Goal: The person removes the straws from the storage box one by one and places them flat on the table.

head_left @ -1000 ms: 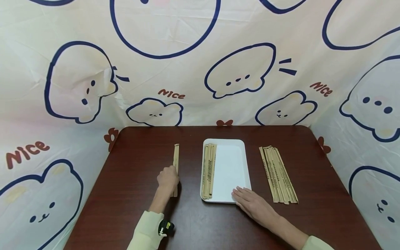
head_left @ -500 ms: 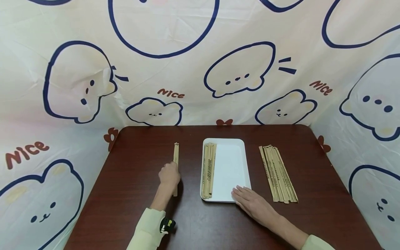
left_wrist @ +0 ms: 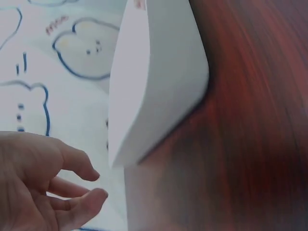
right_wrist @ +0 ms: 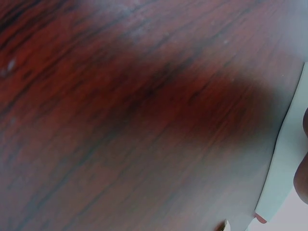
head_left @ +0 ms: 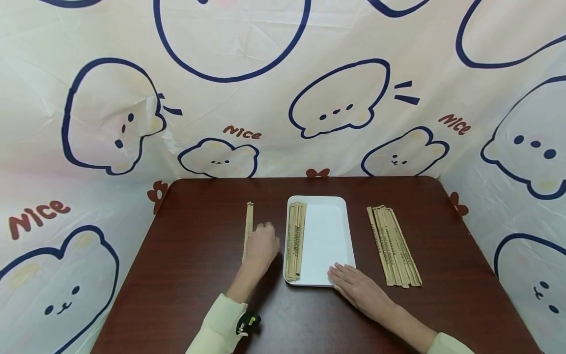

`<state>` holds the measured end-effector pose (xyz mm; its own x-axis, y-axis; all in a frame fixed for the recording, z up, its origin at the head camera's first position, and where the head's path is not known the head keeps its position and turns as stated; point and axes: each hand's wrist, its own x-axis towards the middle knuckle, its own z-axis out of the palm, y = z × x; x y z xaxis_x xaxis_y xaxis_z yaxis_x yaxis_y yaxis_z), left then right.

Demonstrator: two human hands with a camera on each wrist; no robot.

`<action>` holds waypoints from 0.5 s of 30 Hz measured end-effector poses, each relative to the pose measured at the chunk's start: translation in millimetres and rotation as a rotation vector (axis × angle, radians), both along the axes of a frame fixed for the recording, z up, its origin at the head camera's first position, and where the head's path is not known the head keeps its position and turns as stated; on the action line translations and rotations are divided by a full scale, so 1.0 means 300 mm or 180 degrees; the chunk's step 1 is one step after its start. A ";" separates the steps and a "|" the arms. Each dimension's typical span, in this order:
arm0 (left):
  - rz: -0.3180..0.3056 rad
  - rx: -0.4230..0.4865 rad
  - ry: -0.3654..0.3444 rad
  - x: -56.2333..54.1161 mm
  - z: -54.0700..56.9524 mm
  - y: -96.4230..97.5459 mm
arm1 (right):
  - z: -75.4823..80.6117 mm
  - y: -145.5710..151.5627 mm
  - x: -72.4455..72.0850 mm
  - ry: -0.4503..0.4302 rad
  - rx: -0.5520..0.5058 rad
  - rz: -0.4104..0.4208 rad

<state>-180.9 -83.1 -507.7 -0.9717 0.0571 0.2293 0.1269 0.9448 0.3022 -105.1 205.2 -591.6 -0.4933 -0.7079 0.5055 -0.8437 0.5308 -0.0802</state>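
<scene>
A white tray (head_left: 327,231) lies mid-table, with several paper-wrapped chopsticks (head_left: 295,241) lined up along its left side. Left of it lies a slim group of the same wrapped chopsticks (head_left: 249,219), its near end hidden behind my left hand (head_left: 261,248). That hand hovers between this group and the tray; in the left wrist view its thumb (left_wrist: 89,207) and forefinger are apart, with nothing between them, beside the tray wall (left_wrist: 173,72). My right hand (head_left: 360,290) rests flat on the tray's near right corner, fingers straight; only fingertips (right_wrist: 301,180) show in the right wrist view.
A fanned pile of wrapped chopsticks (head_left: 393,248) lies right of the tray. The dark wooden table (head_left: 203,211) has a curtain (head_left: 274,98) printed with cartoon bears behind it and at both sides.
My left hand has left the slim chopstick group and moved right toward the tray. The group stays on the table. My right hand has kept its place on the tray.
</scene>
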 end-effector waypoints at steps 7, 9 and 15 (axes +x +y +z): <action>-0.0434 0.0055 -0.0122 0.027 -0.008 0.123 | 0.001 0.003 0.000 -0.0060 0.0089 -0.0045; -0.0548 -0.0035 -0.0175 0.040 -0.024 0.152 | 0.000 0.002 0.000 -0.0031 0.0104 -0.0038; -0.0719 -0.0178 -0.0246 0.071 -0.072 0.209 | -0.001 0.003 -0.002 0.0047 0.0107 -0.0009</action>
<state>-159.6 -20.5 -529.3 -0.9473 0.2855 0.1451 0.3154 0.9106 0.2672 -105.8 206.1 -591.9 -0.4880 -0.7232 0.4887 -0.8432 0.5352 -0.0499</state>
